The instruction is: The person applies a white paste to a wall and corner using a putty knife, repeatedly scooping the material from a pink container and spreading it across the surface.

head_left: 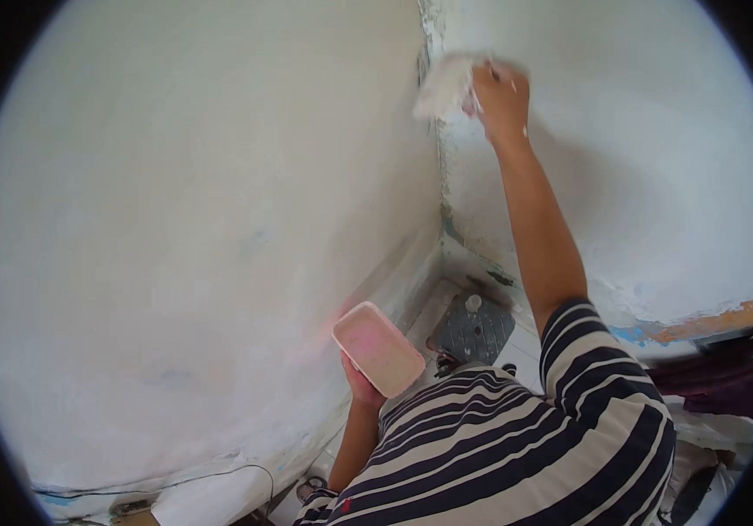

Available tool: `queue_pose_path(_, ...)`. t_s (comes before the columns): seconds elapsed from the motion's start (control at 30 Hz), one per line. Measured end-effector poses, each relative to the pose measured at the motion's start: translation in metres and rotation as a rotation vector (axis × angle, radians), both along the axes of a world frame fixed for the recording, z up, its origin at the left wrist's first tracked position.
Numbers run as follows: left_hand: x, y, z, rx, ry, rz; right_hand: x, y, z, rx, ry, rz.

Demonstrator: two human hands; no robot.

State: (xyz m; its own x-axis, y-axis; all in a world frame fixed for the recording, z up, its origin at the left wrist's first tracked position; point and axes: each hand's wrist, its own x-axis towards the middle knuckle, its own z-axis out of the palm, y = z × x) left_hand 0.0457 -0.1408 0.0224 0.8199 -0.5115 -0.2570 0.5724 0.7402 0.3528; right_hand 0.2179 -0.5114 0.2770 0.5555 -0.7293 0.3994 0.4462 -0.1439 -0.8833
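Note:
My left hand (360, 386) is wrapped round the side of a pink rectangular tub (407, 383), whose inside shows pale pink and whitish smears. High up at the wall corner (438, 167), my right hand (503, 98) grips a flat, whitish, plaster-smeared piece (446, 86). Motion blurs that piece, and I cannot tell its exact kind. Its left edge overlaps the corner line in this view. White smears mark the fingers and wrist of the right hand. Along the corner, the wall surface is rough and chipped.
A grey, white-spattered stool or step (473, 329) stands low in the corner on the tiled floor. A thin dark cable (219, 469) runs along the lower left wall. Dark maroon cloth (718, 379) lies at the right. The right wall's lower edge (709, 323) shows orange and blue patches.

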Motion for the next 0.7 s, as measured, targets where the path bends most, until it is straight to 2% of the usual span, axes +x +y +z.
queue_pose_path(0.07, -0.020, 0.017, 0.009, 0.002, -0.135, -0.010, -0.023, 0.025, -0.039, 0.062, 0.074, 0.041)
queue_pose_path(0.13, -0.022, 0.025, 0.002, -0.006, -0.129, 0.003, -0.034, 0.034, -0.085, 0.138, 0.248, 0.014)
queue_pose_path(0.2, -0.025, 0.030, -0.009, -0.004, -0.107, 0.014, -0.035, 0.039, -0.114, -0.034, 0.449, -0.128)
queue_pose_path(0.27, -0.022, 0.031, -0.019, 0.078, 0.014, 0.071, -0.023, 0.040, -0.119, -0.052, 0.447, -0.154)
queue_pose_path(0.33, -0.023, 0.033, -0.024, 0.082, 0.002, 0.076, -0.011, 0.048, -0.115, -0.071, 0.443, -0.184)
queue_pose_path(0.43, -0.025, 0.038, -0.034, 0.090, -0.004, 0.106, -0.001, 0.058, -0.092, -0.073, 0.291, -0.281)
queue_pose_path(0.53, -0.025, 0.038, -0.040, 0.093, 0.024, 0.159, 0.003, 0.053, -0.087, -0.231, 0.305, -0.326)
queue_pose_path(0.6, -0.024, 0.036, -0.037, 0.083, 0.047, 0.185, 0.004, 0.044, -0.090, -0.226, 0.264, -0.139)
queue_pose_path(0.63, -0.024, 0.036, -0.036, 0.058, 0.025, 0.162, 0.006, 0.037, -0.096, -0.232, 0.266, -0.134)
queue_pose_path(0.7, -0.027, 0.035, -0.039, 0.028, 0.007, 0.145, 0.013, 0.020, -0.116, 0.022, 0.192, 0.216)
